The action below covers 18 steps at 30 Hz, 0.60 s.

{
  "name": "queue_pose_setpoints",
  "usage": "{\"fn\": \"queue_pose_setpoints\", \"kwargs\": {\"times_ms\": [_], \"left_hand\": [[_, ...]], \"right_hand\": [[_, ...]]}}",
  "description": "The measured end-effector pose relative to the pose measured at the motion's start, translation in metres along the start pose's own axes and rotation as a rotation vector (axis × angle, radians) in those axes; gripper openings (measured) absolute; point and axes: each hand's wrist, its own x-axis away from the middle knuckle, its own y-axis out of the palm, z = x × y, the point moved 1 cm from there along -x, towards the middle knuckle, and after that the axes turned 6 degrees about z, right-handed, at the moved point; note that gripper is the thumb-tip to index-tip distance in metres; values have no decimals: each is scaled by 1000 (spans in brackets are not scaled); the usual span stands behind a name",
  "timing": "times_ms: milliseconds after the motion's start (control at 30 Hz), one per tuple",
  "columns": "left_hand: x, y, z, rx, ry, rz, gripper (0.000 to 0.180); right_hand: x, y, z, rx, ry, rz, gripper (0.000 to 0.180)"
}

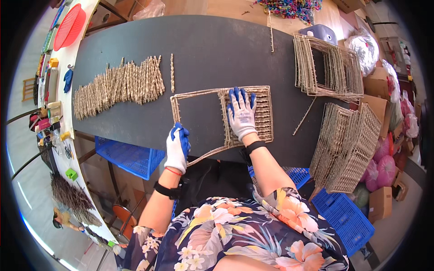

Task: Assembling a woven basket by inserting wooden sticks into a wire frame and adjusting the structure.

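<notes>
1. Dark table (203, 49): stacked wire frames (327, 67) far right, woven panels (348, 149) leaning at right edge.
2. Row of rope sticks (120, 86) far left.
3. Half-woven frame (221, 119) at centre, near edge.
4. Right hand (242, 115) flat, fingers spread, on woven part.
5. Left hand (177, 147) closed round frame's bare corner.

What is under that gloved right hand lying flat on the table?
The right hand lies flat on the woven straw slats filling a rope-wrapped rectangular frame on the dark grey table. The slats right beneath the palm are covered.

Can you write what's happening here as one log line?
left hand: grips wicker frame edge | right hand: flat on woven slats | loose sticks: on table
</notes>
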Motion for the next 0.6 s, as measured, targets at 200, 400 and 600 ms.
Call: {"fn": "queue_pose_setpoints", "kwargs": {"times_ms": [200, 400, 600], "left_hand": [[10, 10, 14, 10, 125, -11, 26], [94, 23, 4, -344, 278, -85, 26], [91, 11, 23, -77, 230, -106, 26]], "right_hand": [[3, 5, 5, -153, 3, 140, 50], [6, 15, 13, -234, 42, 167, 40], [7, 20, 14, -198, 59, 273, 46]]}}
